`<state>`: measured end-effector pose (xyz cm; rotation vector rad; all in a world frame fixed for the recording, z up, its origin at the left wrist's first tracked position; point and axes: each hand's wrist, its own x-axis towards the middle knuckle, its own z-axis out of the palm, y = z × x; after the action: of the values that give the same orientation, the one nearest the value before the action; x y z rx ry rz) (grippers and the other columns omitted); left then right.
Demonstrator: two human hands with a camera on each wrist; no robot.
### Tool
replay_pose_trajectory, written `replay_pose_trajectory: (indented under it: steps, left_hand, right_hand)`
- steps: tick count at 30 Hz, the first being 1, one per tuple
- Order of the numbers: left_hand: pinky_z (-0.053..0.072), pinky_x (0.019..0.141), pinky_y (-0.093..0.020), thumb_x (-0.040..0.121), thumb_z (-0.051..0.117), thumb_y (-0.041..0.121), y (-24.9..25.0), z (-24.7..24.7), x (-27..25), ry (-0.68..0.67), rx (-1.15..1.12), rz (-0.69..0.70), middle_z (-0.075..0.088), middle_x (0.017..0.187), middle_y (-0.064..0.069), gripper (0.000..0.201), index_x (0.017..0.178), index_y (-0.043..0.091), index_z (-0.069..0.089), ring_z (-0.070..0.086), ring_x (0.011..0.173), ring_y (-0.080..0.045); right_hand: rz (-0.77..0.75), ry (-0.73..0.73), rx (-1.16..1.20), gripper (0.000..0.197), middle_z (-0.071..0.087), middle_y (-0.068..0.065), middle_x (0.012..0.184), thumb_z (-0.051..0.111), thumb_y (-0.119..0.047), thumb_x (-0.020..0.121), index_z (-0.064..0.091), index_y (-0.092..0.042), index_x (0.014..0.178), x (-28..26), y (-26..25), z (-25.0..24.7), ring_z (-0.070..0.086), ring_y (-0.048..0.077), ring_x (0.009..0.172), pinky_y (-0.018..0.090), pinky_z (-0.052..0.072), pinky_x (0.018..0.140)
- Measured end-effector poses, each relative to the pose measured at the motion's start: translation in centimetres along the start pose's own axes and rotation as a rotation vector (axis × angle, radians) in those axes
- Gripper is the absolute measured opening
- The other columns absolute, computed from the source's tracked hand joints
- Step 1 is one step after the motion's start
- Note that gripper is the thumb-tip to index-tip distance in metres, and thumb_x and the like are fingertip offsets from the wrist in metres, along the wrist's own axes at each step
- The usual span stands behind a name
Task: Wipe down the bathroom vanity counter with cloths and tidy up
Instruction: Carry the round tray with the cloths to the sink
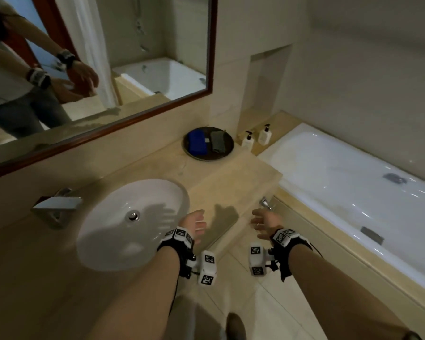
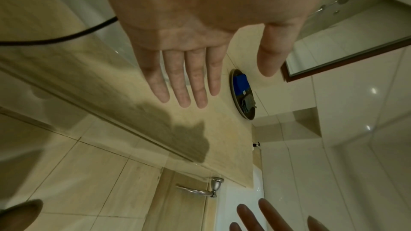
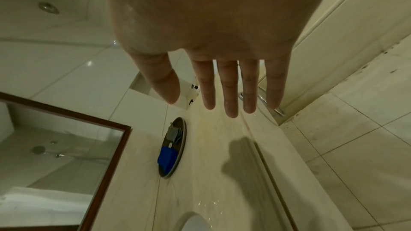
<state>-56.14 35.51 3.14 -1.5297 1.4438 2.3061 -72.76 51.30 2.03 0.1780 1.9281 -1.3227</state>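
A folded blue cloth (image 1: 197,142) and a folded grey cloth (image 1: 218,141) lie side by side on a dark round tray (image 1: 227,151) at the back of the beige vanity counter (image 1: 221,177). Both of my hands hover empty above the counter's front edge, palms facing each other. My left hand (image 1: 194,225) is beside the white sink basin (image 1: 103,236), its fingers (image 2: 182,83) straight. My right hand (image 1: 264,223) hangs past the counter's right corner, fingers (image 3: 231,90) straight too. The tray (image 2: 235,101) with the blue cloth (image 3: 166,159) shows in both wrist views.
A chrome tap (image 1: 58,204) stands left of the basin. Two white pump bottles (image 1: 255,137) sit on the ledge behind a white bathtub (image 1: 349,192) at right. A chrome towel ring (image 1: 265,202) hangs off the counter's end. A framed mirror (image 1: 96,69) covers the wall.
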Motion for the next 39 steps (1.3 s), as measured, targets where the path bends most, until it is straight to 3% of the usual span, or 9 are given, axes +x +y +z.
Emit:
replay_pose_trajectory:
  steps: [6, 9, 12, 15, 21, 27, 30, 35, 39]
  left_hand:
    - [0.033, 0.106, -0.045, 0.095, 0.051, 0.040, 1.6, 3.5, 1.8, -0.004, 0.027, -0.026, 0.057, 0.131, -0.011, 0.047, 0.130, 0.008, 0.055, 0.049, 0.124, -0.030]
    - [0.033, 0.103, -0.044, 0.095, 0.051, 0.040, 3.0, 5.9, 3.3, -0.018, 0.020, -0.020, 0.057, 0.129, -0.012, 0.048, 0.131, 0.008, 0.054, 0.048, 0.125, -0.031]
    - [0.037, 0.100, -0.042, 0.094, 0.052, 0.040, 5.1, 8.7, 5.5, 0.000, -0.017, 0.008, 0.059, 0.123, -0.011, 0.044, 0.124, 0.008, 0.056, 0.052, 0.118, -0.030]
    - [0.042, 0.094, -0.039, 0.094, 0.055, 0.037, 7.0, 11.3, 7.9, 0.040, -0.056, 0.028, 0.060, 0.123, -0.011, 0.037, 0.118, 0.009, 0.058, 0.055, 0.104, -0.028]
    - [0.042, 0.089, -0.039, 0.095, 0.049, 0.041, 9.7, 14.7, 11.4, 0.152, -0.029, 0.014, 0.065, 0.104, -0.004, 0.036, 0.116, 0.015, 0.062, 0.058, 0.094, -0.024]
    - [0.043, 0.094, -0.043, 0.095, 0.054, 0.036, 11.2, 15.6, 13.7, 0.231, -0.060, -0.032, 0.065, 0.117, -0.011, 0.036, 0.118, 0.009, 0.062, 0.058, 0.108, -0.029]
    - [0.044, 0.092, -0.043, 0.094, 0.055, 0.037, 12.0, 15.3, 15.2, 0.267, -0.068, -0.059, 0.066, 0.116, -0.010, 0.036, 0.116, 0.011, 0.063, 0.059, 0.106, -0.029]
    - [0.045, 0.097, -0.044, 0.092, 0.056, 0.040, 13.6, 13.1, 18.6, 0.308, -0.113, -0.113, 0.066, 0.114, -0.007, 0.038, 0.117, 0.011, 0.063, 0.060, 0.106, -0.027]
    - [0.044, 0.096, -0.043, 0.094, 0.052, 0.039, 15.8, 11.4, 22.7, 0.304, -0.160, -0.101, 0.068, 0.103, -0.004, 0.036, 0.117, 0.013, 0.063, 0.060, 0.100, -0.024]
  right_hand:
    - [-0.003, 0.014, 0.029, 0.036, 0.060, 0.008, 0.085, 0.060, -0.028, 0.088, 0.063, -0.003, 0.114, 3.0, -1.3, -2.7, 0.047, 0.022, 0.069, 0.030, 0.037, 0.061]
    - [-0.004, 0.004, 0.011, 0.035, 0.062, 0.010, 0.092, 0.062, -0.028, 0.086, 0.062, -0.003, 0.112, 5.5, -2.6, -3.6, 0.049, 0.023, 0.070, 0.030, 0.039, 0.059]
    - [-0.008, -0.053, -0.015, 0.031, 0.064, 0.009, 0.097, 0.063, -0.030, 0.084, 0.062, -0.009, 0.106, 8.7, -4.7, -4.3, 0.053, 0.023, 0.075, 0.031, 0.042, 0.060]
    - [-0.020, -0.090, -0.036, 0.025, 0.063, 0.008, 0.087, 0.064, -0.028, 0.083, 0.065, -0.009, 0.100, 12.0, -7.6, -5.5, 0.050, 0.025, 0.068, 0.030, 0.038, 0.057]
    - [-0.052, -0.134, -0.134, 0.022, 0.067, 0.009, 0.100, 0.061, -0.029, 0.087, 0.063, -0.014, 0.103, 18.0, -13.4, -8.0, 0.059, 0.025, 0.081, 0.039, 0.047, 0.076]
    - [-0.024, -0.159, -0.209, 0.023, 0.065, 0.013, 0.096, 0.056, -0.025, 0.093, 0.063, -0.004, 0.098, 22.4, -15.0, -6.7, 0.056, 0.025, 0.073, 0.035, 0.044, 0.072]
    - [0.002, -0.211, -0.250, 0.022, 0.064, 0.009, 0.096, 0.055, -0.030, 0.094, 0.064, -0.011, 0.091, 24.2, -15.3, -5.3, 0.057, 0.025, 0.079, 0.038, 0.047, 0.078]
    - [0.066, -0.242, -0.272, 0.024, 0.063, 0.008, 0.100, 0.061, -0.032, 0.089, 0.062, -0.011, 0.101, 28.1, -18.0, -2.2, 0.053, 0.024, 0.082, 0.036, 0.044, 0.077]
    - [0.102, -0.260, -0.289, 0.012, 0.060, 0.007, 0.090, 0.063, -0.027, 0.088, 0.063, -0.016, 0.083, 31.0, -21.2, 0.2, 0.050, 0.023, 0.074, 0.036, 0.041, 0.075]
